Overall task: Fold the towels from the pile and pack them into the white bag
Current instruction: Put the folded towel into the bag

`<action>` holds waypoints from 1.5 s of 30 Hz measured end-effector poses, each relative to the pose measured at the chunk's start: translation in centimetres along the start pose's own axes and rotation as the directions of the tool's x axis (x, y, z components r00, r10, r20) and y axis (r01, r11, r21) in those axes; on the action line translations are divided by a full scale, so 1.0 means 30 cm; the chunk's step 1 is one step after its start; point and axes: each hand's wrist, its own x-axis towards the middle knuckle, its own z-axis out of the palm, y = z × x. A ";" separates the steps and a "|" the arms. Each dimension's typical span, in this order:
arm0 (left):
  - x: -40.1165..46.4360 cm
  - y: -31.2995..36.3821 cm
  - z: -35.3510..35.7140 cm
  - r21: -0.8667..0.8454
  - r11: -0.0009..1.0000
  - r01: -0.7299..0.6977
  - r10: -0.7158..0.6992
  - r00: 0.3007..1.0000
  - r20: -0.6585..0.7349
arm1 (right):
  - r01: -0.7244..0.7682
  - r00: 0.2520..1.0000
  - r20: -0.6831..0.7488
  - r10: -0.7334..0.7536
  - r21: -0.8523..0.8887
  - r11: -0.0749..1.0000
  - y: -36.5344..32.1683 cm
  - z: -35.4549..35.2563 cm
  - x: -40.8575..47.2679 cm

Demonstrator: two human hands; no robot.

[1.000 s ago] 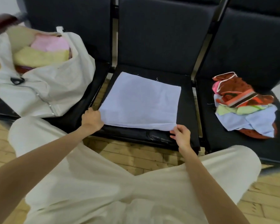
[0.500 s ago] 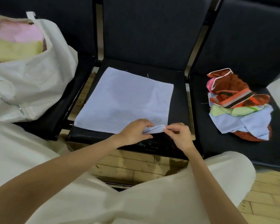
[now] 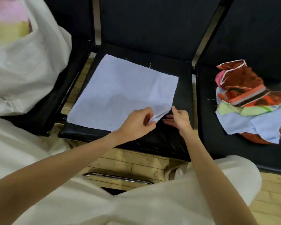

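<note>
a pale lavender square cloth towel [image 3: 120, 95] lies flat on the black padded middle chair seat [image 3: 183, 69], its near right corner lifted. the left hand [image 3: 136, 122] pinches that corner; the right hand [image 3: 180, 119] rests beside it with fingers relaxed. bare seat shows along the right and near edges. the multicoloured towel pile [image 3: 248, 106] sits on the right seat, the white fabric bag [image 3: 28, 65] on the left seat.

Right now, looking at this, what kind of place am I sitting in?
Probably a waiting area or hall rather than a home: a row of joined black padded chairs on metal frames stands on a wooden plank floor. The chair seats serve as your worktop for the light blue towel.
</note>
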 end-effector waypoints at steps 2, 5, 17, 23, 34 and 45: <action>0.003 -0.004 -0.018 -0.028 0.999 0.029 -0.029 1.000 0.003 | 0.037 0.997 -0.067 -0.033 0.061 0.997 -0.048 0.029 0.087; 0.001 -0.013 -0.035 -0.104 0.984 0.146 -0.138 0.988 0.073 | 0.085 0.982 -0.173 -0.079 0.027 0.996 -0.110 0.065 0.218; 0.020 0.059 -0.060 -0.487 0.708 0.512 -0.372 0.856 0.360 | 0.263 0.896 -0.401 -0.191 0.131 0.956 -0.242 0.070 0.326; 0.000 0.032 -0.107 -0.523 0.663 0.535 -0.396 0.844 0.361 | 0.421 0.835 -0.419 -0.357 0.067 0.905 -0.308 0.157 0.307; -0.121 -0.186 -0.375 -0.506 0.648 0.569 -0.613 0.784 0.096 | 0.582 0.760 -0.281 -0.585 -0.105 0.806 -0.354 0.658 0.258; -0.186 -0.322 -0.478 0.071 0.803 0.592 -0.595 0.803 0.032 | 0.488 0.838 -0.094 -0.538 -0.313 0.815 -0.281 0.892 0.270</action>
